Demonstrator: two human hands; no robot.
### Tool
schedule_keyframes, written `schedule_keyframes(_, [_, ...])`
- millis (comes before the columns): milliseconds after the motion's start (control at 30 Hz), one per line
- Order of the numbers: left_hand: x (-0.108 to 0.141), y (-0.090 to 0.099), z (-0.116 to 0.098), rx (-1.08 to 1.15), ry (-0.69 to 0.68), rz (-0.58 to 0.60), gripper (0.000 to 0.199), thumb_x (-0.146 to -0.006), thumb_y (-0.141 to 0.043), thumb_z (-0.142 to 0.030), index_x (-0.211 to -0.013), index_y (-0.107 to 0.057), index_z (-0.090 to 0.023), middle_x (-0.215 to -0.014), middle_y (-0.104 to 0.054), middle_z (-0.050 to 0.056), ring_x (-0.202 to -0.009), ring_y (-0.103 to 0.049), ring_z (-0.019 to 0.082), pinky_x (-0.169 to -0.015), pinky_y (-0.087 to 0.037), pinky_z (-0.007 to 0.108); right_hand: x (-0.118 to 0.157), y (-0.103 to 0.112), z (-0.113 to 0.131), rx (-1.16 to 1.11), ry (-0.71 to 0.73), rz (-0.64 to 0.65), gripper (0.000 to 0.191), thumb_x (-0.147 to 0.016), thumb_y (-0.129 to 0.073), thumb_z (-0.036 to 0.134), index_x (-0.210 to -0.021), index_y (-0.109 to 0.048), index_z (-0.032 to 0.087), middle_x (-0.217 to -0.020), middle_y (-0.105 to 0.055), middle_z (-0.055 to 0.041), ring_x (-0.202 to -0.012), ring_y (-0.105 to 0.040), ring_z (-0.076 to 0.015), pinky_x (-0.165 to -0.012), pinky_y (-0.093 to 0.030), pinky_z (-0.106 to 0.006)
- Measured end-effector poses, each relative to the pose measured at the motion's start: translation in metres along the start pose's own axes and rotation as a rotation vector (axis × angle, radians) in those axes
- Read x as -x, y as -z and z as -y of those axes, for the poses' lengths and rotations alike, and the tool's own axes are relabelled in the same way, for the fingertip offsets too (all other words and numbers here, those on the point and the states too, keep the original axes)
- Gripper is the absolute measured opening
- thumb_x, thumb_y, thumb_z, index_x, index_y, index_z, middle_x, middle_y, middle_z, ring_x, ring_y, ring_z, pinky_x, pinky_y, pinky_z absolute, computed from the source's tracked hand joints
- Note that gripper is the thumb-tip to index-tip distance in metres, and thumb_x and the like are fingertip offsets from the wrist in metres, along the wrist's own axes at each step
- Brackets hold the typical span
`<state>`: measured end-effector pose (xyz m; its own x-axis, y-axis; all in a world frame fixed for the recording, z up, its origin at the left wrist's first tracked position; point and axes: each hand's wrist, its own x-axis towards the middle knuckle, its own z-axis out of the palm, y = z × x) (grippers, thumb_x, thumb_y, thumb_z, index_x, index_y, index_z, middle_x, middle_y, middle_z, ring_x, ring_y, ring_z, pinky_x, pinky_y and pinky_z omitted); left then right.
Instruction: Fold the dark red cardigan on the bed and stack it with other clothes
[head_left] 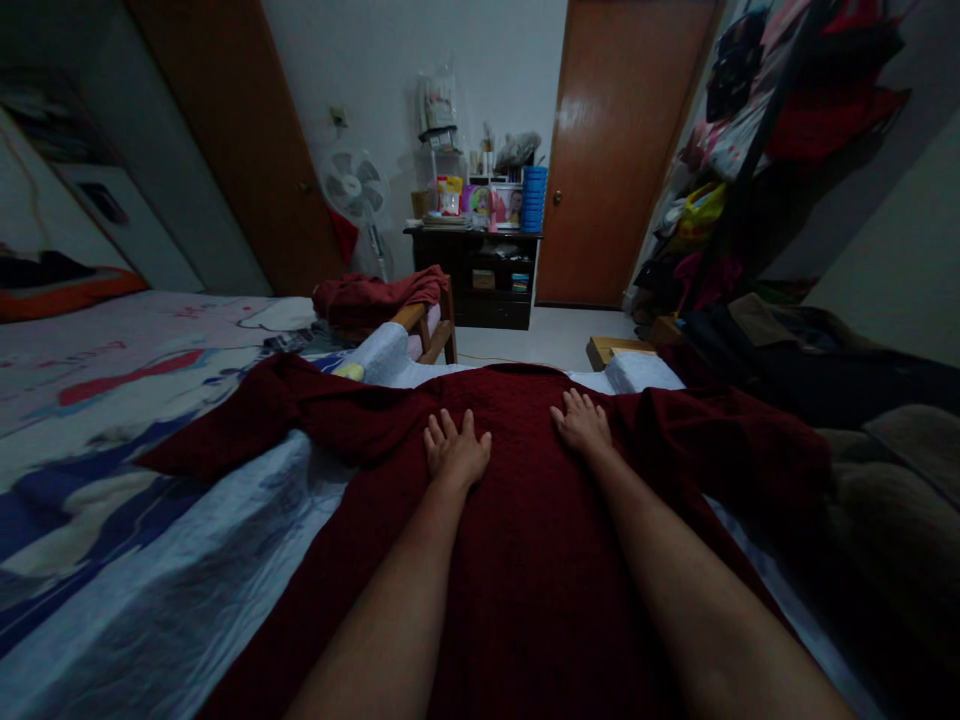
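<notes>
A dark red long-sleeved garment (525,540) lies spread out before me, its neck end away from me and its sleeves stretched to both sides. My left hand (459,450) rests flat on its upper left part, fingers spread. On the upper right part lies my right hand (583,422), palm down with the fingers apart. Neither hand grips the cloth. Beneath the garment is a pale blue-grey cover (225,560), showing along both sides. The left sleeve reaches over onto a patterned bed sheet (135,350). The garment's lower end runs out of view below.
Folded reddish cloth (379,295) sits on a wooden rail at the left. Dark clothes (847,350) are heaped on the right, under hanging bags (825,130). Farther off stand a white fan (356,185), a dark cabinet (495,310) and a brown door (622,150).
</notes>
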<state>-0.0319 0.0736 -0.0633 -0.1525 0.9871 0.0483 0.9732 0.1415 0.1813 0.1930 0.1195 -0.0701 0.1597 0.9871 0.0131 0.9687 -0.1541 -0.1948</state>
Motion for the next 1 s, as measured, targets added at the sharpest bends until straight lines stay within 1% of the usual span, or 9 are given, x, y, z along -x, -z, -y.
schedule_keyframes(100, [-0.001,0.002,0.004,0.008,0.029,0.02,0.07,-0.087,-0.037,-0.061,-0.149,-0.033,-0.028,-0.159,-0.022,0.013,-0.145,-0.014,0.039,-0.115,-0.017,0.052,-0.008,0.002,-0.011,0.007,-0.033,0.002,0.065,-0.097,-0.025,0.054,-0.15,-0.029,0.017,-0.158,-0.022,-0.0086,-0.145,-0.017,-0.0258,-0.116,-0.013,-0.047])
schedule_keyframes(267, [-0.006,0.005,0.012,0.022,0.085,0.036,0.079,-0.087,-0.033,-0.065,-0.151,-0.025,-0.019,-0.158,-0.022,0.019,-0.145,-0.013,0.039,-0.114,-0.019,0.052,-0.014,0.005,-0.018,-0.015,-0.009,0.01,0.065,-0.097,-0.026,0.053,-0.15,-0.029,0.015,-0.158,-0.024,-0.0108,-0.145,-0.016,-0.0277,-0.115,-0.013,-0.05])
schedule_keyframes(400, [-0.007,0.006,0.016,0.022,0.106,0.024,0.079,-0.085,-0.036,-0.066,-0.148,-0.033,-0.016,-0.156,-0.024,0.02,-0.145,-0.015,0.04,-0.114,-0.019,0.053,-0.01,0.005,-0.02,-0.048,0.004,-0.033,0.06,-0.097,-0.031,0.049,-0.147,-0.035,0.015,-0.155,-0.03,-0.0116,-0.144,-0.02,-0.0277,-0.115,-0.015,-0.049])
schedule_keyframes(567, [-0.007,0.004,0.016,0.002,0.125,-0.048,0.079,-0.083,-0.042,-0.063,-0.142,-0.04,-0.01,-0.153,-0.03,0.024,-0.143,-0.021,0.04,-0.114,-0.021,0.05,-0.004,0.012,-0.019,-0.089,-0.008,-0.076,0.047,-0.096,-0.039,0.035,-0.138,-0.046,0.015,-0.148,-0.042,-0.0134,-0.138,-0.033,-0.0247,-0.113,-0.023,-0.043])
schedule_keyframes(667, [-0.008,0.001,0.016,-0.001,0.117,-0.062,0.073,-0.086,-0.041,-0.058,-0.142,-0.04,-0.01,-0.153,-0.031,0.023,-0.143,-0.021,0.039,-0.114,-0.02,0.051,0.006,0.018,-0.005,-0.09,-0.089,-0.037,0.049,-0.093,-0.043,0.03,-0.14,-0.044,0.016,-0.151,-0.037,-0.0132,-0.14,-0.029,-0.0281,-0.113,-0.024,-0.047])
schedule_keyframes(733, [-0.008,-0.001,0.016,-0.002,0.06,-0.071,0.07,-0.088,-0.039,-0.054,-0.144,-0.039,-0.011,-0.155,-0.028,0.02,-0.145,-0.019,0.037,-0.115,-0.018,0.052,0.019,0.019,0.013,-0.099,-0.086,-0.031,0.054,-0.092,-0.045,0.03,-0.143,-0.039,0.017,-0.156,-0.029,-0.0116,-0.144,-0.022,-0.0292,-0.113,-0.021,-0.051])
schedule_keyframes(833, [-0.007,-0.003,0.016,-0.007,-0.103,-0.099,0.062,-0.092,-0.037,-0.043,-0.146,-0.036,-0.015,-0.159,-0.021,0.012,-0.147,-0.015,0.03,-0.117,-0.016,0.05,0.047,0.016,0.043,-0.13,0.088,-0.006,0.06,-0.091,-0.045,0.034,-0.147,-0.032,0.017,-0.16,-0.018,-0.0075,-0.146,-0.013,-0.0262,-0.116,-0.016,-0.05])
schedule_keyframes(900, [-0.006,-0.003,0.016,-0.006,-0.187,-0.073,0.057,-0.093,-0.034,-0.038,-0.147,-0.036,-0.018,-0.159,-0.022,0.008,-0.147,-0.017,0.026,-0.118,-0.017,0.048,0.068,0.011,0.059,-0.147,0.186,0.044,0.061,-0.092,-0.043,0.039,-0.148,-0.031,0.016,-0.16,-0.018,-0.007,-0.147,-0.012,-0.0262,-0.116,-0.014,-0.049])
schedule_keyframes(1000, [-0.004,-0.002,0.015,0.001,-0.183,-0.006,0.057,-0.095,-0.031,-0.042,-0.147,-0.036,-0.02,-0.157,-0.028,0.009,-0.145,-0.021,0.027,-0.117,-0.019,0.047,0.09,0.005,0.068,-0.133,0.251,0.081,0.063,-0.094,-0.038,0.045,-0.15,-0.03,0.016,-0.159,-0.021,-0.008,-0.146,-0.015,-0.0261,-0.116,-0.014,-0.048])
